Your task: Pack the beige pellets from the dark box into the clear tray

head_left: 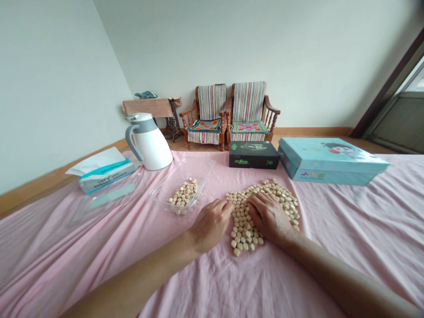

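Small, rounded beige pieces (244, 215) are spread in a loose pile on the pink cloth; I cannot make out what they are. At the pile's left edge is my left hand (212, 224), its fingers curled in and closed, with the fingertips mostly hidden. My right hand (271, 217) rests over the middle of the pile, fingers bent down and pressed together among the pieces. Whatever lies under its fingertips is hidden. To the left of both hands, a clear plastic tray (206, 170) holds more of these beige pieces (183, 192).
A white-and-grey jug (150, 143) stands behind the tray, with a tissue pack (106, 172) and a clear lid (109, 198) to its left. Behind the pile are a black box (254, 155) and a light-blue box (331, 161). Wooden armchairs (250, 110) stand beyond the pink cloth (351, 229).
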The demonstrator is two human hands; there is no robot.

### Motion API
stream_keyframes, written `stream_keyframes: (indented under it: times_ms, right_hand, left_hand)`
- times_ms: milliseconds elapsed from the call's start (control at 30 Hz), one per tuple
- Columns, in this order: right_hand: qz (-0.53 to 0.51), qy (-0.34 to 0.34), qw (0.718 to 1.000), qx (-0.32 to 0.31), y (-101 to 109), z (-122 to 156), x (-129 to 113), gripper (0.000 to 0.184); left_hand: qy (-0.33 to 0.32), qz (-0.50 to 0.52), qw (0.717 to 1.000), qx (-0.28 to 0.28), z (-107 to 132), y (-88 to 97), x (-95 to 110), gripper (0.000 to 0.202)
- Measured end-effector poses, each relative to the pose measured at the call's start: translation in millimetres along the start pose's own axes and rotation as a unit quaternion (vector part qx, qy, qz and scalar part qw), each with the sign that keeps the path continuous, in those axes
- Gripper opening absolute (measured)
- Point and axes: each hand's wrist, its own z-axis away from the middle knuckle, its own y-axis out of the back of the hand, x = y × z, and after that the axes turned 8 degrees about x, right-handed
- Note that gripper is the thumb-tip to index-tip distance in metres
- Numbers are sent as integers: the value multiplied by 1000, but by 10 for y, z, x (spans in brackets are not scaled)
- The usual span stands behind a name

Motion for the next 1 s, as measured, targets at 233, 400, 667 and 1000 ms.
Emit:
stream_keyframes:
  times_ms: [233, 400, 667, 1000]
  right_hand:
    - [0, -1, 1000, 9, -2, 4, 6, 19]
    - [0, 3, 1000, 8, 4, 6, 10, 20]
    - [-5, 0, 1000, 6, 5, 5, 3, 20]
    - [-5, 7, 1000, 6, 4, 2, 9, 21]
  left_hand:
    - [10, -89, 974, 210, -177, 589, -235, 9]
    - [30, -93, 961, 258, -207, 669, -414, 11]
    - [-56, -9, 993, 107, -68, 323, 20, 17]
    - [22, 1, 999, -37, -77, -94, -74, 14]
